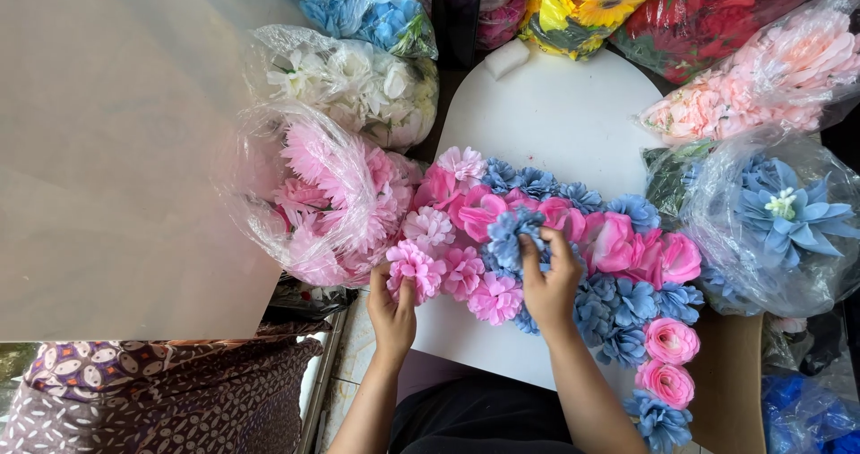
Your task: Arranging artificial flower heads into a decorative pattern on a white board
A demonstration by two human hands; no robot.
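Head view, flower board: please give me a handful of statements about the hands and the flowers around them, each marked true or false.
1. The left hand pinches a pink ruffled fabric flower at the edge of the white foam board. True.
2. The right hand rests on a yellow sunflower. False: its fingers press a blue ruffled fabric flower in the middle of the arrangement.
3. The flowers on the board are all pink. False: pink and blue ones are mixed.
4. A clear plastic bag of pink fabric flowers lies left of the board. True.
5. The clear bag of large blue flowers lies left of the board. False: it lies to the right.
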